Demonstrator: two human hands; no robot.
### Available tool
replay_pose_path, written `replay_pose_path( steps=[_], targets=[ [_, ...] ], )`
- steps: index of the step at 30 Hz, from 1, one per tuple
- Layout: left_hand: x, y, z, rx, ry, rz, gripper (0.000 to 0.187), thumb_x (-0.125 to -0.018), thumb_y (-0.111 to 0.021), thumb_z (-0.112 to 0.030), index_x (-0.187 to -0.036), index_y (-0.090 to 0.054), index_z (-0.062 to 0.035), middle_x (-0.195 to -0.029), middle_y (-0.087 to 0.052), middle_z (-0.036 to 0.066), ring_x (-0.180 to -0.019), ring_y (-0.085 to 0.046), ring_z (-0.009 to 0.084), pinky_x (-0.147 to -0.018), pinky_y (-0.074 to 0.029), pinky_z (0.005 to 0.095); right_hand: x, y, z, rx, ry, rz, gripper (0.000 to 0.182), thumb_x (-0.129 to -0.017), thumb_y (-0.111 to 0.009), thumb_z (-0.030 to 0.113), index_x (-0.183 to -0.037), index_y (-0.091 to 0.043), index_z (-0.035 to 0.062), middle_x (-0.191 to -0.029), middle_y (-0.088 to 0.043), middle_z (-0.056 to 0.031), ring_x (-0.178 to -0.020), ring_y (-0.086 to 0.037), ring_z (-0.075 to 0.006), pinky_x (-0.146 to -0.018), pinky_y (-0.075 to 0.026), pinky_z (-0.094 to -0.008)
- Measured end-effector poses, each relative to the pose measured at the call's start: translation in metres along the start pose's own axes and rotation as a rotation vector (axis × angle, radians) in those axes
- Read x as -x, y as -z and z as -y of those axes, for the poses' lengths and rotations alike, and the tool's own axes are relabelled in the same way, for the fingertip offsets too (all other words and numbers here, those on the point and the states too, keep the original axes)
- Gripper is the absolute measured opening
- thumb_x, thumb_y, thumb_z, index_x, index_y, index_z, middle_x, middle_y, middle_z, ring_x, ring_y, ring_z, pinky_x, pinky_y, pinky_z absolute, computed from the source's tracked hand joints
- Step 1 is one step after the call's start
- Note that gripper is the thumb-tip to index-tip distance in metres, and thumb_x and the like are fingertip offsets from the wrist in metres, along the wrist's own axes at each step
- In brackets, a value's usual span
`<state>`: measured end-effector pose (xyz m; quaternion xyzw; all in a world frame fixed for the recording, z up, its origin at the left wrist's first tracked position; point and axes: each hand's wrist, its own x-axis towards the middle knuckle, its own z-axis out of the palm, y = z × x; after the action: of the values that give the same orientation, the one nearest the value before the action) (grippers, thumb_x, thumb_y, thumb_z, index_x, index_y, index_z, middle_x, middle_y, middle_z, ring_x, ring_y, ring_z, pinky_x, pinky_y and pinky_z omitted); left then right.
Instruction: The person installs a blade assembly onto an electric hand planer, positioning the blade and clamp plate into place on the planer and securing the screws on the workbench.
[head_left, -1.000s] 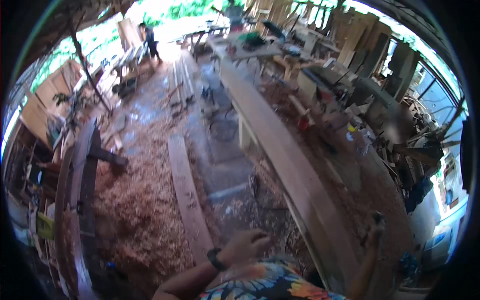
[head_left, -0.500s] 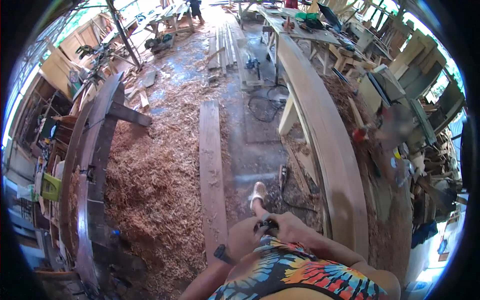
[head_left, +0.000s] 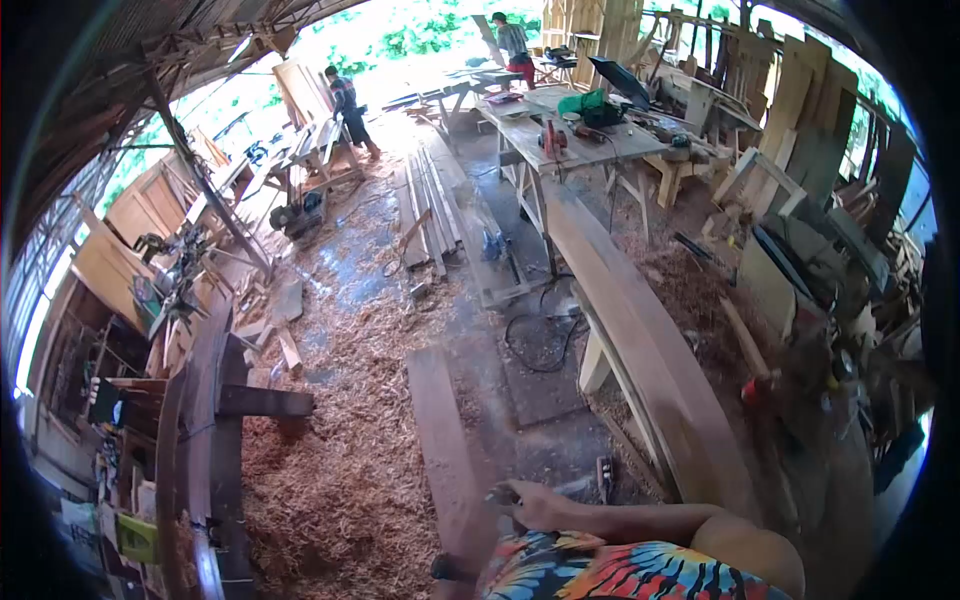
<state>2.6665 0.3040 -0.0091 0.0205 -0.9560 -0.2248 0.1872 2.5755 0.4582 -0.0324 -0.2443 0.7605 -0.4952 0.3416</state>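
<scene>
Close in front of my body, my right hand (head_left: 540, 506) is closed, its fingers curled at a small dark object (head_left: 503, 497) whose kind I cannot make out. My left hand (head_left: 474, 524) is beside it, with a dark band (head_left: 450, 568) at the wrist; its fingers are blurred against the plank behind. Both hands are just above my brightly patterned top (head_left: 620, 570). Beyond them a long brown plank (head_left: 445, 420) lies on the shavings-covered floor.
A long board (head_left: 640, 330) on supports runs along my right; dark timber (head_left: 205, 430) stands at left. A power tool (head_left: 604, 478) and cable (head_left: 540, 345) lie on the floor. Ahead is a worktable (head_left: 590, 140) with tools. Two people (head_left: 345, 105) work farther back.
My view has tilted up, bringing the people and roof into sight. My hands appear lower in the picture, still close together. The foot seen earlier is out of sight.
</scene>
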Motion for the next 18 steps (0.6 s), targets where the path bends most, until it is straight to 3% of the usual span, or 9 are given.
replay_pose_path(
  steps=[3,4,7,9,11,15,16,18],
  targets=[
    [-0.045,-0.015,0.023,0.014,0.151,-0.008,0.02,-0.097,-0.064,-0.026,-0.094,-0.066,-0.0058,-0.076,-0.064,0.018,-0.067,-0.063,0.0416,-0.059,-0.048,0.0532,-0.045,0.018,0.013,-0.08,0.088,-0.128,0.031,-0.096,-0.064,0.019,-0.122,-0.063,0.0033,-0.103,-0.069,-0.0206,-0.098,-0.068,-0.0351,-0.085,-0.051,-0.0414],
    [-0.064,-0.017,0.026,0.061,0.149,-0.022,0.025,-0.101,-0.056,-0.025,-0.089,-0.065,-0.005,-0.072,-0.061,0.019,-0.065,-0.061,0.0424,-0.06,-0.048,0.0532,-0.059,0.028,0.021,-0.067,0.087,-0.126,0.034,-0.095,-0.064,0.016,-0.127,-0.061,0.0036,-0.106,-0.068,-0.0211,-0.099,-0.067,-0.0366,-0.085,-0.051,-0.042],
    [-0.101,-0.06,0.069,0.279,0.378,0.009,0.031,-0.103,-0.052,-0.023,-0.08,-0.06,-0.0045,-0.064,-0.058,0.013,-0.058,-0.059,0.0347,-0.055,-0.047,0.0476,-0.106,0.05,0.035,-0.091,0.118,-0.127,0.042,-0.094,-0.064,0.014,-0.135,-0.058,0.005,-0.113,-0.067,-0.022,-0.105,-0.067,-0.0373,-0.089,-0.051,-0.0434],
    [-0.122,-0.098,0.116,1.079,0.846,0.136,0.039,-0.106,-0.047,-0.03,-0.073,-0.055,-0.0094,-0.057,-0.045,0.001,-0.048,-0.045,0.0192,-0.046,-0.038,0.0339,-0.157,0.065,0.015,0.057,0.185,-0.141,0.047,-0.094,-0.063,0.011,-0.139,-0.055,0.0046,-0.118,-0.066,-0.0227,-0.109,-0.066,-0.0372,-0.092,-0.051,-0.0438],
    [-0.197,-0.062,0.12,2.007,1.342,0.396,0.043,-0.107,-0.045,-0.035,-0.072,-0.054,-0.0125,-0.057,-0.04,-0.003,-0.046,-0.038,0.0132,-0.044,-0.033,0.0281,-0.195,0.091,0.029,0.179,0.312,-0.105,0.052,-0.091,-0.061,0.005,-0.142,-0.053,0.0027,-0.12,-0.066,-0.0242,-0.11,-0.066,-0.039,-0.095,-0.052,-0.0436],
    [-0.29,-0.066,0.157,2.009,1.337,0.355,0.049,-0.108,-0.043,-0.047,-0.073,-0.054,-0.014,-0.058,-0.039,-0.003,-0.048,-0.035,0.0117,-0.045,-0.032,0.0264,-0.28,0.144,0.075,0.154,0.32,-0.137,0.046,-0.091,-0.061,0.002,-0.137,-0.057,0.0004,-0.116,-0.068,-0.0249,-0.109,-0.068,-0.0403,-0.095,-0.053,-0.0429],
    [-0.319,-0.049,0.152,1.855,1.273,0.336,0.049,-0.108,-0.045,-0.049,-0.08,-0.06,-0.011,-0.062,-0.048,-0.001,-0.051,-0.041,0.012,-0.048,-0.035,0.0261,-0.298,0.157,0.089,0.152,0.346,-0.136,0.044,-0.092,-0.06,0.002,-0.136,-0.057,0.0004,-0.116,-0.068,-0.0248,-0.109,-0.068,-0.0403,-0.094,-0.053,-0.0428],
    [-0.353,-0.055,0.188,1.366,0.811,0.346,0.039,-0.11,-0.045,-0.041,-0.097,-0.065,-0.0106,-0.078,-0.057,-0.001,-0.065,-0.051,0.0104,-0.056,-0.041,0.0272,-0.338,0.178,0.106,0.116,0.349,-0.148,0.044,-0.092,-0.06,0.0,-0.136,-0.057,0.001,-0.114,-0.069,-0.0242,-0.108,-0.068,-0.0391,-0.093,-0.053,-0.0416]
  ],
)
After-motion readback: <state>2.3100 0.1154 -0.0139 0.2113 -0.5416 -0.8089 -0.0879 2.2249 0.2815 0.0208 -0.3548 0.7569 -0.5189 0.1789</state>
